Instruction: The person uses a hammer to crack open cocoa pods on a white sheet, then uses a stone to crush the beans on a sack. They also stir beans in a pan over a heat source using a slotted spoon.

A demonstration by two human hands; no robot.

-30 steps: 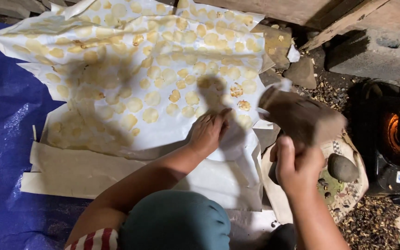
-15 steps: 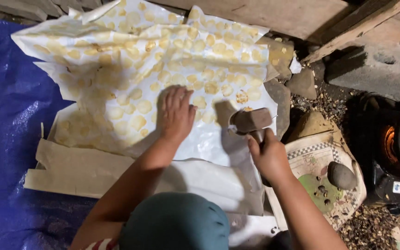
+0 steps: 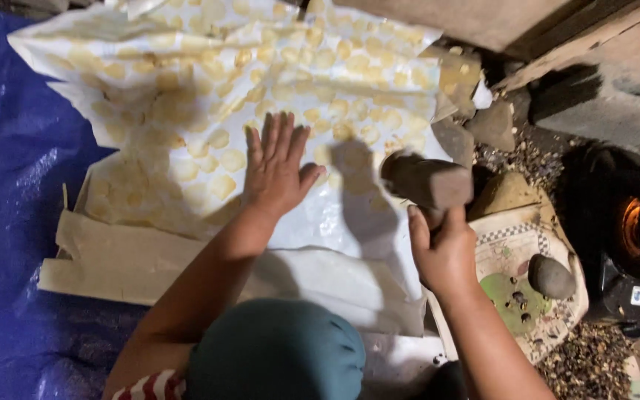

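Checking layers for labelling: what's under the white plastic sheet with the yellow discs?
Under the white plastic sheet, pale boards stick out at its near edge, lying on a blue tarp. The left hand presses flat on top. Whatever lies beneath the sheet's middle is covered.

rough outdoor or backyard work spot, blue tarp [image 3: 9, 222] spread on the ground, gravel and loose stones [image 3: 550, 275], concrete block [image 3: 616, 96], small stove glowing orange [image 3: 631, 222], pretty makeshift setup
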